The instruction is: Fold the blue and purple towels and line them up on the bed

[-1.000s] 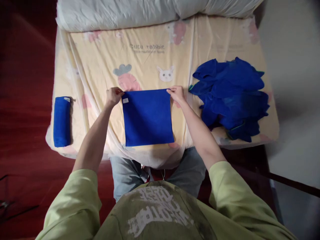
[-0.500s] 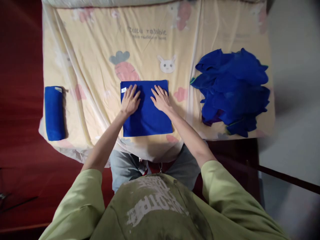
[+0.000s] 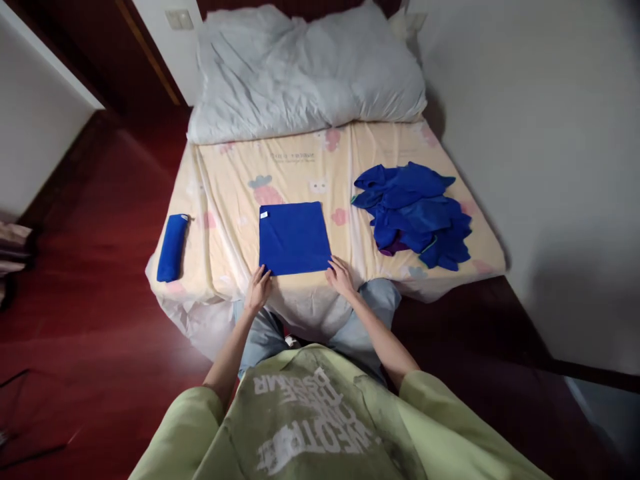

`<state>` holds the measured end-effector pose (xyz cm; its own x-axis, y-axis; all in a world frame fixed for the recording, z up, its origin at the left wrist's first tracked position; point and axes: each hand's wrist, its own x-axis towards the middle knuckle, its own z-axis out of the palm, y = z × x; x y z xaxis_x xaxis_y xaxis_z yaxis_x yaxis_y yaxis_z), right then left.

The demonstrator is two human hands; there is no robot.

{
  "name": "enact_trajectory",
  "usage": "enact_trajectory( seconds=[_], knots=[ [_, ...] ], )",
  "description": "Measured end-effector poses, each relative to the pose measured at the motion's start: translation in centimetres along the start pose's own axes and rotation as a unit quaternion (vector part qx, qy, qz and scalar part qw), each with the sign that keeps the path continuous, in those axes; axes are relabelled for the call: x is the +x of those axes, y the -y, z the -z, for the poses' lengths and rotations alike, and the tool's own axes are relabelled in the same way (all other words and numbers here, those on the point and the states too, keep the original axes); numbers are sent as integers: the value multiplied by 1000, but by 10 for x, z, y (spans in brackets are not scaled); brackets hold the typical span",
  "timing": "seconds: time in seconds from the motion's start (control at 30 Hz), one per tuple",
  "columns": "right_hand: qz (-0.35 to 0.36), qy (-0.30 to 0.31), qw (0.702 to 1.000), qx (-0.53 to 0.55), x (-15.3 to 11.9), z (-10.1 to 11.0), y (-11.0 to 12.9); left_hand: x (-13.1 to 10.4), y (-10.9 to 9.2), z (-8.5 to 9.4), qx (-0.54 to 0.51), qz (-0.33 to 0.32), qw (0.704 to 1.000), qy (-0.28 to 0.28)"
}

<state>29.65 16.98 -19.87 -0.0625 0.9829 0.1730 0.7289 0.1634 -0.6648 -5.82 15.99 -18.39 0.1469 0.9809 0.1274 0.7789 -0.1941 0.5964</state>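
Presently, by left hand [image 3: 259,288] and right hand [image 3: 341,277], a flat blue cloth [image 3: 294,239] is touched at its near corners, by the bed's [image 3: 230,177] near edge; whether pinched cannot be told. Blue cloths [image 3: 413,212] are heaped toward the right edge.

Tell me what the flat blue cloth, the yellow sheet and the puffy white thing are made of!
Flat blue cloth: matte fabric, perhaps microfibre; it shows no shine.
Yellow sheet: thin, soft fabric, maybe cotton; it wrinkles into long folds.
Puffy white thing: smooth fabric, likely with soft filling; it bulges and creases.
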Motion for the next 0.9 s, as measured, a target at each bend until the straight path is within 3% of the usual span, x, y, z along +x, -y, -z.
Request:
enact_trajectory(
  seconds=[0.1,0.2,0.3,0.53,0.73,0.9],
  knots=[
    [-94,-79,990,68,3,-8,-8,5,5,7,-48,130,987,-79],
    [-179,-91,970,137,12,-19,-9,18,1,10,-95,235,965,-63],
    [-241,-113,949,169,22,-26,-10,27,-4,13,-122,275,952,-50],
    [-209,-118,951,194,25,-14,-18,25,-1,22,-166,263,946,-89],
    [-184,-96,963,172,16,-8,-18,13,10,27,-141,238,959,-66],
    [-152,-72,979,114,7,-3,-12,7,10,28,-79,160,982,-62]
  ],
)
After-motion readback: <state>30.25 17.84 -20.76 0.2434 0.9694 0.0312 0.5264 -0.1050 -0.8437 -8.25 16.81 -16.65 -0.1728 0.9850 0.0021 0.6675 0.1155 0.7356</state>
